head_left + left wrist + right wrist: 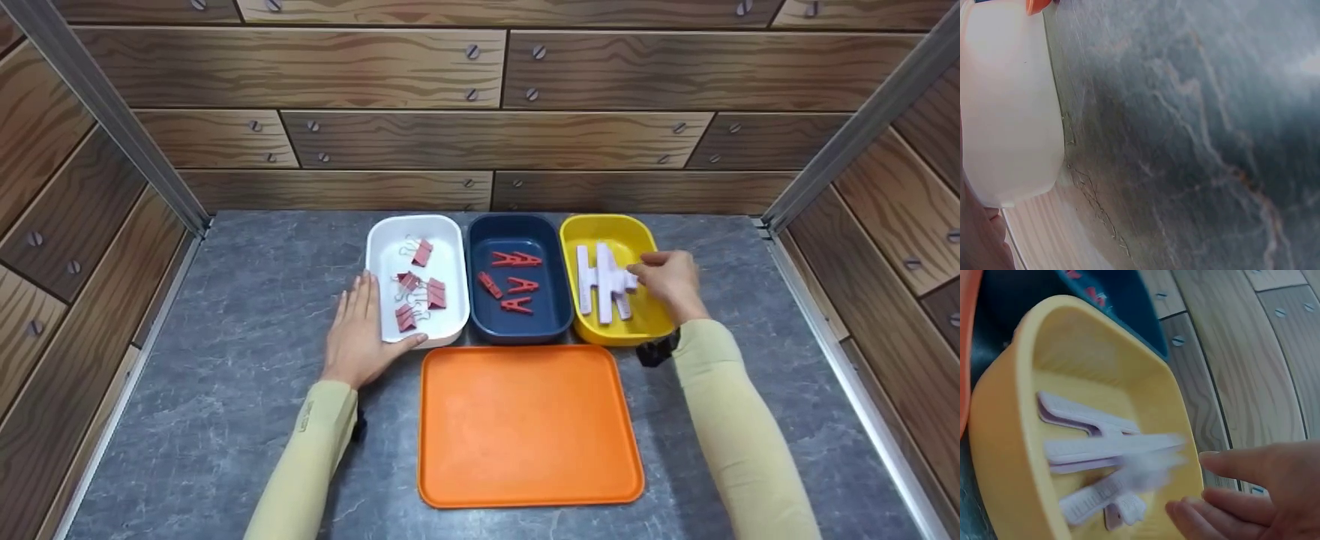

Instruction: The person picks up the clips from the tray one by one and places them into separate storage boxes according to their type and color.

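Note:
With its fingers straight along the side, my left hand (358, 330) rests against the white container (450, 339), thumb at the near corner. Inside lie several pink-red binder clips (436, 293). My right hand (670, 283) is over the right side of the yellow container (652, 336). Pale lilac bag clips (604, 289) lie there in a loose pile. In the right wrist view, thumb and fingers stand apart with nothing between them. One lilac clip (1148, 469) near the fingertips is blurred. The left wrist view shows mostly the white container's outer wall (1013, 112).
Between these two stands a dark blue container (517, 334) with several small red clothespins (523, 285). An orange tray (529, 427) lies in front of the containers on the grey marbled table (247, 337). Wood-patterned walls (390, 139) enclose the back and sides.

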